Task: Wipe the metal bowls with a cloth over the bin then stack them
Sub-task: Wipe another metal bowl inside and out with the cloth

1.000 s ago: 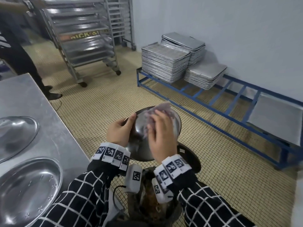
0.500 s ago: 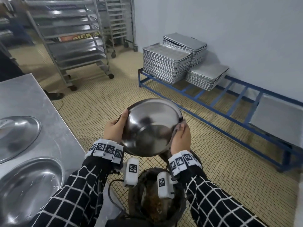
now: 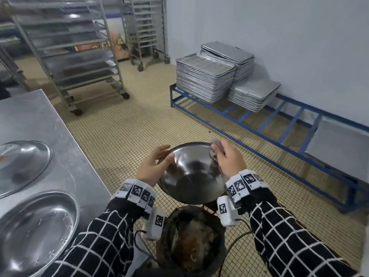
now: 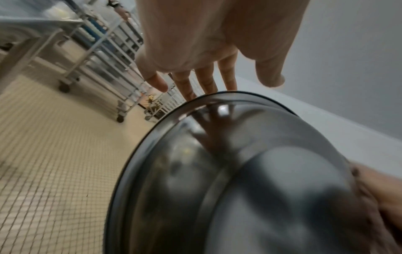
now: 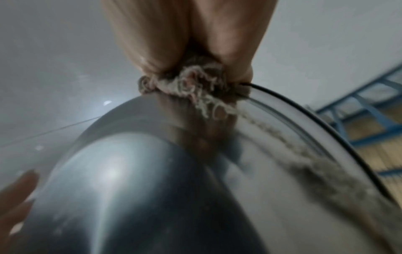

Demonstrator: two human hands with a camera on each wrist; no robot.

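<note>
Bowl [image 3: 191, 172] blocks the bin [image 3: 191, 242] mouth; open floor [image 3: 139, 126] beyond.

A: Item one, top centre?
B: Right hand [image 5: 191, 34], fingers [image 5: 150, 56] bunched down on a frayed, greyish cloth [image 5: 191, 82].
A: Where does the cloth sit against them?
B: Right at the fingertips, pressed onto the rim of a metal bowl [image 5: 135, 180], loose threads trailing just below.
A: The bowl?
B: Shiny outer curve spreading beneath the fingers; dark rim running off to their right.
A: Anything further?
B: Another hand [image 5: 15, 202], lower left, fingers flat against the bowl's side. Blue metal frame [image 5: 369, 103] beyond the rim, blurred.
</note>
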